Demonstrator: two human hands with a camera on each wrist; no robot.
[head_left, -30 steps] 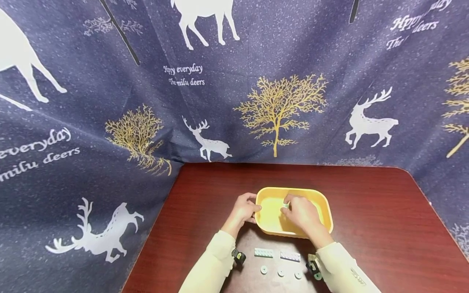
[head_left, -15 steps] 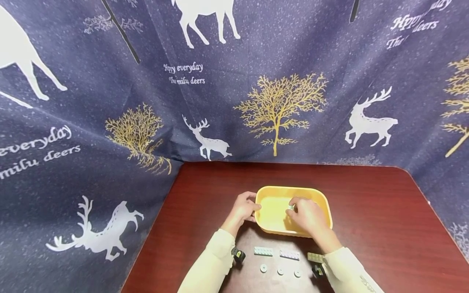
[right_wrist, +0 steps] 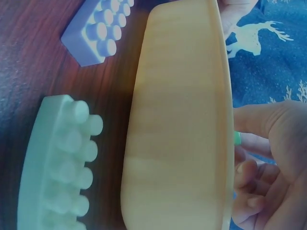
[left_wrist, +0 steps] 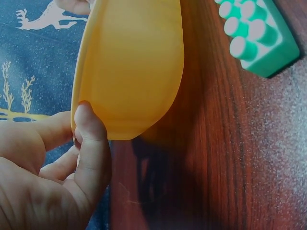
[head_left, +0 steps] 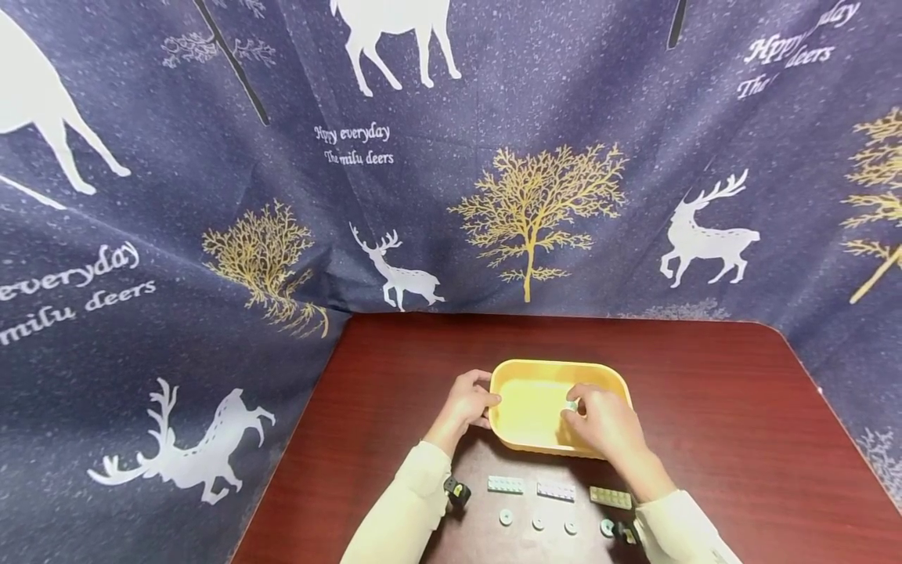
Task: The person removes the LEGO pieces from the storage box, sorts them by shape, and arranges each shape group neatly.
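Note:
A yellow plastic bin (head_left: 521, 448) stands on the table. My left hand (head_left: 468, 399) grips its left end, thumb (left_wrist: 89, 122) over the rim and fingers outside. Inside the bin's right half, my right hand (head_left: 604, 419) pinches a small light-green piece (head_left: 571, 406) between thumb and fingers. Only a green sliver (right_wrist: 237, 138) of that piece shows past the rim in the right wrist view, so its full shape is hidden. In front of the bin lie a green studded building brick (head_left: 505, 485), a purple one (head_left: 556, 491) and a yellow-green one (head_left: 610, 497).
Several small round pieces (head_left: 539, 524) with centre holes lie in a row nearer me than the bricks. The reddish-brown table (head_left: 416, 345) reaches back to a dark blue cloth (head_left: 395, 204) printed with deer and trees. A black wrist camera (head_left: 456, 492) sits on the left sleeve.
My right hand has moved rightward inside the bin with the small light-green piece. Its sleeve has uncovered the yellow-green brick and a round piece. The left hand keeps its hold on the rim.

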